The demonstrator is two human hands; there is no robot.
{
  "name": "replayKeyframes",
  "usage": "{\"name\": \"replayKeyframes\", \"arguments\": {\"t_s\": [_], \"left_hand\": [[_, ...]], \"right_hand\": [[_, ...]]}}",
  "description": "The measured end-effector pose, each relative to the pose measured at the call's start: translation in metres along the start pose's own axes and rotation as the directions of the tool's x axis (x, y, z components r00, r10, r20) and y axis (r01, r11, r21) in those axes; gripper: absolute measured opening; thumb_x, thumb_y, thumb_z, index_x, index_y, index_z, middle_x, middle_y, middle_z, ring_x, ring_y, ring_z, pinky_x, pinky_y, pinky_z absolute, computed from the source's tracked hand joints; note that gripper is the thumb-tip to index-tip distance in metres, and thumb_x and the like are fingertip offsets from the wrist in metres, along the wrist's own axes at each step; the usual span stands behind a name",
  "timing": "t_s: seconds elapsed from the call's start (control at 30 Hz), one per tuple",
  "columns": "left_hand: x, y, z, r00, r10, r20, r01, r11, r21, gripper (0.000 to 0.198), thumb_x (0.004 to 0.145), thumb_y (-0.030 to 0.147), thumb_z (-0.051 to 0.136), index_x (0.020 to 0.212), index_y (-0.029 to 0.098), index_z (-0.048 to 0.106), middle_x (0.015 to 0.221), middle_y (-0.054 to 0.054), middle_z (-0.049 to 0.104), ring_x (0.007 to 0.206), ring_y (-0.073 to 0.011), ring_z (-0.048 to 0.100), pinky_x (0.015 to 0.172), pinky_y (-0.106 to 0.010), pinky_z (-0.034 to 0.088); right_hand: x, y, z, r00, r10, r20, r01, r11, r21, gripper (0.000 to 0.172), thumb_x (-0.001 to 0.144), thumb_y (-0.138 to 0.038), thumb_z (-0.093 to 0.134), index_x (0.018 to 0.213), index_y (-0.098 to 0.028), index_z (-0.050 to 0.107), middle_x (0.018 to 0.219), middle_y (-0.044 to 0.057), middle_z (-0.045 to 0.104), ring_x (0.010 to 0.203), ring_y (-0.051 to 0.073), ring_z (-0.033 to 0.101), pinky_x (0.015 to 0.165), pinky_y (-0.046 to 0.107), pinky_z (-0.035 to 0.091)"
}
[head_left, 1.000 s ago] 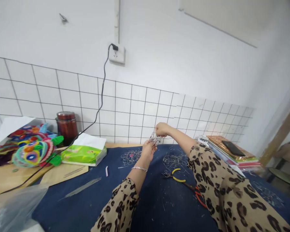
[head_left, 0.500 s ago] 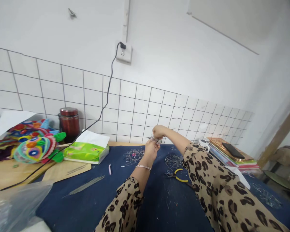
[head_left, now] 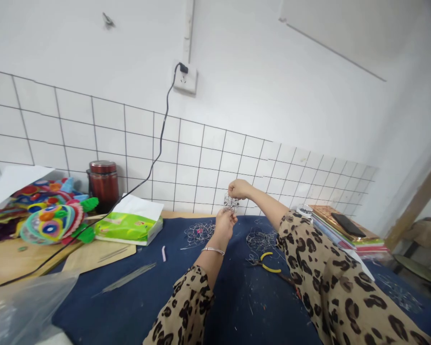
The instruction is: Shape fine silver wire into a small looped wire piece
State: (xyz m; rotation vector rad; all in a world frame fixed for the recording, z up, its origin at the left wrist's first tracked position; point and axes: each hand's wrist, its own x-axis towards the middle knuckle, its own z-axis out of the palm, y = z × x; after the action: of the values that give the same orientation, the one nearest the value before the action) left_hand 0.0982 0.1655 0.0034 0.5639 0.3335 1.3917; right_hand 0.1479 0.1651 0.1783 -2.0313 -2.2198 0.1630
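Observation:
Both my arms in leopard-print sleeves reach forward over a dark blue cloth [head_left: 136, 306]. My left hand [head_left: 224, 223], with a silver bangle on its wrist, pinches the underside of a small tangled silver wire piece [head_left: 231, 203]. My right hand [head_left: 239, 188] is closed on the top of the same wire piece, just above the left. The piece is held up in the air above the cloth, in front of the tiled wall. Two loose wire bundles lie on the cloth below, the left wire bundle [head_left: 197, 233] and the right wire bundle [head_left: 260, 237].
Yellow-handled pliers [head_left: 266, 264] lie by my right arm. A green tissue pack [head_left: 128, 225], a dark red jar [head_left: 103, 185] and colourful felt pieces [head_left: 46, 218] sit at the left. A black cable [head_left: 143, 177] runs to a wall socket. A phone on stacked sheets [head_left: 346, 224] is at right.
Both hands have lifted the wire piece a little higher and slightly to the right since half a second ago. The camera view has barely shifted.

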Motion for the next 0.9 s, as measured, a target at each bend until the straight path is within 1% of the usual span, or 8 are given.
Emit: {"name": "replayKeyframes", "arguments": {"t_s": [0.13, 0.33, 0.43, 0.5, 0.63, 0.77, 0.83, 0.9], "left_hand": [[-0.008, 0.003, 0.005, 0.996, 0.029, 0.078, -0.027, 0.999, -0.038, 0.024, 0.069, 0.021, 0.066, 0.088, 0.017, 0.052, 0.077, -0.002, 0.061, 0.060, -0.0078, 0.056, 0.053, -0.019, 0.043], [-0.023, 0.012, 0.015, 0.983, 0.057, 0.174, -0.035, 0.991, -0.128, 0.026, 0.073, 0.031, 0.062, 0.096, 0.022, 0.053, 0.102, -0.005, 0.061, 0.089, -0.0148, 0.060, 0.068, -0.026, 0.047], [-0.029, 0.016, 0.018, 0.976, 0.060, 0.210, -0.027, 0.987, -0.158, 0.026, 0.073, 0.032, 0.061, 0.097, 0.023, 0.054, 0.105, -0.005, 0.061, 0.097, -0.0178, 0.059, 0.072, -0.029, 0.048], [-0.030, 0.017, 0.018, 0.974, 0.049, 0.221, -0.013, 0.987, -0.160, 0.027, 0.073, 0.031, 0.061, 0.098, 0.022, 0.055, 0.104, -0.006, 0.061, 0.097, -0.0189, 0.059, 0.072, -0.030, 0.048], [-0.026, 0.012, 0.019, 0.983, 0.026, 0.181, -0.004, 0.993, -0.119, 0.028, 0.073, 0.029, 0.064, 0.098, 0.021, 0.054, 0.098, -0.006, 0.062, 0.087, -0.0168, 0.061, 0.067, -0.028, 0.049], [-0.021, 0.004, 0.019, 0.993, 0.049, 0.111, -0.040, 0.996, -0.085, 0.030, 0.070, 0.024, 0.067, 0.097, 0.021, 0.052, 0.097, -0.006, 0.063, 0.083, -0.0141, 0.062, 0.065, -0.024, 0.048], [-0.020, 0.002, 0.019, 0.995, 0.072, 0.071, -0.067, 0.995, -0.072, 0.031, 0.070, 0.022, 0.068, 0.096, 0.022, 0.051, 0.098, -0.005, 0.062, 0.086, -0.0137, 0.061, 0.068, -0.024, 0.048], [-0.020, 0.001, 0.017, 0.995, 0.092, 0.040, -0.089, 0.994, -0.060, 0.033, 0.071, 0.021, 0.067, 0.099, 0.024, 0.050, 0.101, -0.004, 0.060, 0.089, -0.0134, 0.060, 0.070, -0.024, 0.048]], "right_hand": [[0.000, 0.006, -0.005, 1.000, 0.023, -0.021, -0.022, 0.998, 0.054, 0.020, 0.061, -0.013, 0.061, 0.080, -0.016, 0.068, 0.069, 0.005, 0.066, 0.054, 0.013, 0.059, 0.046, 0.018, 0.042], [-0.008, 0.011, -0.008, 1.000, 0.022, -0.018, -0.020, 0.991, 0.129, 0.020, 0.063, -0.013, 0.059, 0.081, -0.016, 0.067, 0.068, 0.004, 0.066, 0.047, 0.009, 0.055, 0.043, 0.017, 0.040], [-0.013, 0.010, -0.006, 0.999, 0.016, -0.035, -0.011, 0.991, 0.136, 0.019, 0.064, -0.014, 0.058, 0.081, -0.016, 0.068, 0.066, 0.003, 0.065, 0.047, 0.008, 0.055, 0.044, 0.016, 0.039], [-0.014, 0.009, -0.004, 0.998, 0.016, -0.058, -0.009, 0.992, 0.127, 0.018, 0.064, -0.015, 0.059, 0.080, -0.016, 0.068, 0.067, 0.003, 0.066, 0.050, 0.009, 0.056, 0.046, 0.017, 0.040], [-0.014, 0.012, 0.001, 0.987, 0.026, -0.156, -0.012, 0.996, 0.087, 0.015, 0.064, -0.015, 0.060, 0.076, -0.018, 0.068, 0.078, 0.004, 0.067, 0.067, 0.013, 0.061, 0.057, 0.019, 0.042], [-0.012, 0.020, 0.005, 0.961, 0.057, -0.270, -0.036, 0.996, 0.080, 0.018, 0.066, -0.015, 0.058, 0.081, -0.021, 0.067, 0.094, 0.004, 0.066, 0.089, 0.018, 0.059, 0.068, 0.022, 0.043], [-0.012, 0.024, 0.008, 0.953, 0.073, -0.293, -0.045, 0.994, 0.102, 0.018, 0.066, -0.015, 0.058, 0.081, -0.021, 0.066, 0.095, 0.004, 0.066, 0.092, 0.018, 0.058, 0.069, 0.022, 0.043], [-0.011, 0.028, 0.011, 0.955, 0.086, -0.285, -0.047, 0.989, 0.142, 0.018, 0.065, -0.013, 0.058, 0.079, -0.021, 0.066, 0.092, 0.003, 0.067, 0.087, 0.017, 0.060, 0.065, 0.021, 0.043]]}}
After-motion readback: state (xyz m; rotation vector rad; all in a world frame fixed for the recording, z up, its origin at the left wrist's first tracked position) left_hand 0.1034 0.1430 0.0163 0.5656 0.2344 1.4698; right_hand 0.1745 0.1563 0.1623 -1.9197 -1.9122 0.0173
